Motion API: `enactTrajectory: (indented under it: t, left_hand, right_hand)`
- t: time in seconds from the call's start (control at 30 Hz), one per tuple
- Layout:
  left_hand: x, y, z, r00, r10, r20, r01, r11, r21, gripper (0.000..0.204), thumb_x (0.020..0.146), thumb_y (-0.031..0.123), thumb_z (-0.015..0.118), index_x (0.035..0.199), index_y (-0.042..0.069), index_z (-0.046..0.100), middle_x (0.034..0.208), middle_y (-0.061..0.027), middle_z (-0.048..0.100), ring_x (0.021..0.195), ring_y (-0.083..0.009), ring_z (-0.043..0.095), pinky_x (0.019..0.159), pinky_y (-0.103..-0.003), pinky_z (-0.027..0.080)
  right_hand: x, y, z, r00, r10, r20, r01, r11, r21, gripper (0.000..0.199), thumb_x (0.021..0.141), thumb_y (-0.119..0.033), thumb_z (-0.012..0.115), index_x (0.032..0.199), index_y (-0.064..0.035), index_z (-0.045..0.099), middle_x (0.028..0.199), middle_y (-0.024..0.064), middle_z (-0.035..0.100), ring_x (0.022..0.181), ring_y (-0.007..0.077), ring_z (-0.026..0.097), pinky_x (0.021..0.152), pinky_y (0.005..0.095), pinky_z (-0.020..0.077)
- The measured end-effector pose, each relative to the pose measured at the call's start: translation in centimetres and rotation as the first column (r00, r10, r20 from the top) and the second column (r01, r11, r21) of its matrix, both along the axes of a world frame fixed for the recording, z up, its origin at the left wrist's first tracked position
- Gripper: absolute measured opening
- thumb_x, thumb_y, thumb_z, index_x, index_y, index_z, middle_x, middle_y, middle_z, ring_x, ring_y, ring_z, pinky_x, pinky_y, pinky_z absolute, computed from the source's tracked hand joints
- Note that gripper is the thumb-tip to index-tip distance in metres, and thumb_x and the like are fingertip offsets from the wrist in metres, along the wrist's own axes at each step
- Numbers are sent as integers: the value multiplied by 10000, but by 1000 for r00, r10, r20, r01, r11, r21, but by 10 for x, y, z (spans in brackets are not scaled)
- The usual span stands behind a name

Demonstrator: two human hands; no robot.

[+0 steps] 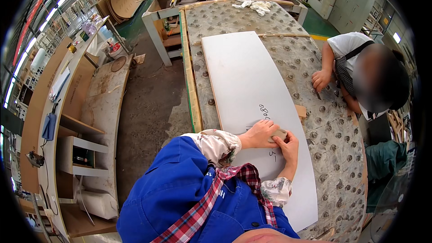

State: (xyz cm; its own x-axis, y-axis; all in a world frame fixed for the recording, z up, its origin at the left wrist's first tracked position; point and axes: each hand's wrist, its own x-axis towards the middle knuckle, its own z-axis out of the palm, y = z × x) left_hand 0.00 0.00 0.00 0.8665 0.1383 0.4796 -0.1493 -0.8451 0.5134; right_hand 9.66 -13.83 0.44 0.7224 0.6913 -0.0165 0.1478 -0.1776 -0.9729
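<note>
A long white panel (pixel 245 85) lies flat on a grey work table studded with round rollers (pixel 306 63). Both my hands press a small tan block (pixel 279 134) onto the panel near its right edge. My left hand (pixel 261 134) covers the block from the left, my right hand (pixel 288 146) holds it from below. Handwritten marks sit on the panel just above and below my hands. I wear a blue apron and floral sleeve covers.
Another person in a white shirt (pixel 346 45) leans on the table's right side, a hand (pixel 320 80) on the rollers. A white rag (pixel 254 5) lies at the far end. Wooden shelving (pixel 76 126) stands along the left, across a concrete aisle (pixel 153 94).
</note>
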Motion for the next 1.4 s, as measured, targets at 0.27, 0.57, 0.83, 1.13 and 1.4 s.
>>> enactTrajectory:
  t: [0.27, 0.57, 0.83, 1.13, 1.4]
  left_hand:
    - [-5, 2, -1, 1000, 2, -2, -2, 1000, 13, 531, 619, 339, 707, 1005, 29, 516, 835, -128, 518, 796, -286, 534, 723, -380, 431]
    - [-3, 2, 1, 1000, -6, -6, 6, 1000, 9, 532, 626, 340, 705, 1012, 28, 513, 839, -134, 516, 801, -290, 534, 726, -387, 429]
    - [-5, 2, 1, 1000, 1, -15, -1, 1000, 8, 530, 631, 350, 706, 1004, 28, 513, 843, -133, 515, 811, -291, 532, 727, -386, 423]
    - [-4, 1, 3, 1000, -2, -4, 2, 1000, 9, 516, 631, 348, 702, 991, 30, 511, 835, -130, 514, 796, -289, 534, 720, -385, 426]
    - [-4, 2, 1, 1000, -2, -16, 2, 1000, 11, 527, 631, 349, 702, 999, 25, 508, 837, -135, 517, 801, -291, 533, 728, -387, 430]
  right_hand:
    - [-7, 2, 1, 1000, -8, -14, 8, 1000, -4, 328, 662, -190, 779, 884, -1, 627, 690, -13, 586, 590, 47, 471, 519, 201, 390]
    - [-3, 1, -1, 1000, 3, -18, -3, 1000, -7, 334, 663, -191, 779, 895, -4, 627, 694, -17, 583, 590, 46, 465, 523, 198, 387]
    - [-5, 2, -1, 1000, -9, -28, 9, 1000, -8, 333, 659, -199, 783, 884, -9, 628, 694, -21, 580, 587, 43, 456, 519, 195, 380]
    - [-5, 2, 0, 999, -9, -39, 9, 1000, 2, 326, 658, -203, 782, 874, -12, 629, 688, -23, 579, 583, 42, 454, 515, 197, 378]
    - [-5, 3, 1, 999, -6, -35, 6, 1000, -2, 322, 663, -204, 780, 871, -11, 628, 685, -22, 577, 583, 44, 454, 516, 198, 380]
